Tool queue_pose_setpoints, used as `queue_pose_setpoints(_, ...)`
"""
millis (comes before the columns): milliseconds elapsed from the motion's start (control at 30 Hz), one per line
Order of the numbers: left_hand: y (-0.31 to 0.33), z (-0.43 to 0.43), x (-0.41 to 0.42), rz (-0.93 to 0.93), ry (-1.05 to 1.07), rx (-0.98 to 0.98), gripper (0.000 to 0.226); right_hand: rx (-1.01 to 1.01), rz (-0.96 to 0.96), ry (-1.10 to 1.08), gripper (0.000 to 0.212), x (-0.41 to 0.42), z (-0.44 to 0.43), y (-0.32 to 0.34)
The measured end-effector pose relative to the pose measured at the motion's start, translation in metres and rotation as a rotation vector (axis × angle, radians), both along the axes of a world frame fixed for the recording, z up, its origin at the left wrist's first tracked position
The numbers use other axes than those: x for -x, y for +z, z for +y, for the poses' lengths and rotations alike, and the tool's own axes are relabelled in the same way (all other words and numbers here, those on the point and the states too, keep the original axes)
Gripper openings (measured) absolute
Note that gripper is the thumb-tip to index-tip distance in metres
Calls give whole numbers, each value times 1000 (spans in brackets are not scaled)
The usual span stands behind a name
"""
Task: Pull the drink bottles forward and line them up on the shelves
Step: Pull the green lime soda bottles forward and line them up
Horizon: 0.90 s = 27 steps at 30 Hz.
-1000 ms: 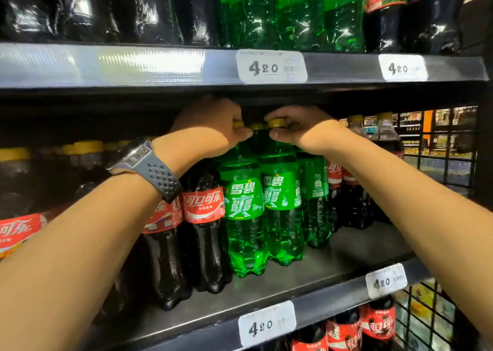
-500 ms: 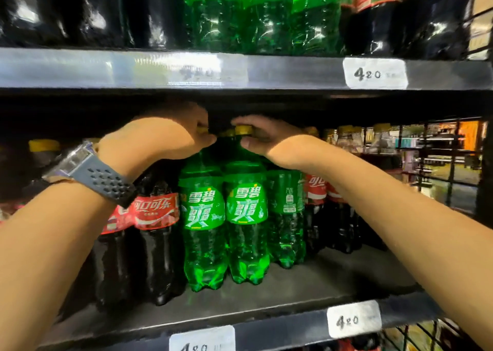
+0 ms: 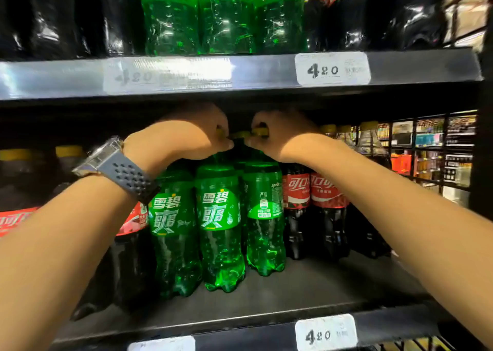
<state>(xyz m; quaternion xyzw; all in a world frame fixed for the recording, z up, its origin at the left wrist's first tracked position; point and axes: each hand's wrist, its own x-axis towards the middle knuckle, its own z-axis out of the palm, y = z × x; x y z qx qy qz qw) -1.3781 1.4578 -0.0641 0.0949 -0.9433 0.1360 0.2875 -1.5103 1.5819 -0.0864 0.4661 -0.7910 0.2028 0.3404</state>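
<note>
Three green Sprite bottles stand on the middle shelf (image 3: 306, 289). My left hand (image 3: 192, 134), with a watch on its wrist, grips the yellow cap of the left Sprite bottle (image 3: 172, 233). My right hand (image 3: 280, 137) grips the cap of the right Sprite bottle (image 3: 265, 217), which stands farther back. Between them stands the middle Sprite bottle (image 3: 220, 228), level with the left one. Cola bottles (image 3: 326, 204) with red labels stand to the right, further back on the shelf.
More cola bottles (image 3: 133, 244) stand left of the Sprite, partly behind my left arm. The upper shelf (image 3: 426, 65) hangs just over my hands and carries green and dark bottles. Price tags (image 3: 332, 69) read 4.20. A wire grid (image 3: 432, 148) closes the right side.
The view has drifted left and closer, so the bottles sit further right in frame. Both hands stay on the Sprite caps, and the gripped bottles have shifted slightly forward.
</note>
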Motion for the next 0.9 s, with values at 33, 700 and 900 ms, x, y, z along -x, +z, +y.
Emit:
queue_pose_setpoints(33,0,-1,0,7,-5,-27,21,13,-4,16,34,1,-2,1)
queue_pose_setpoints(700,7,23,27,-92,-179,-130,35,166,-609,571,38,22,14,-9)
queue_pose_setpoints(900,6,18,38,-37,-159,-69,26,159,-458,424,16,30,46,5)
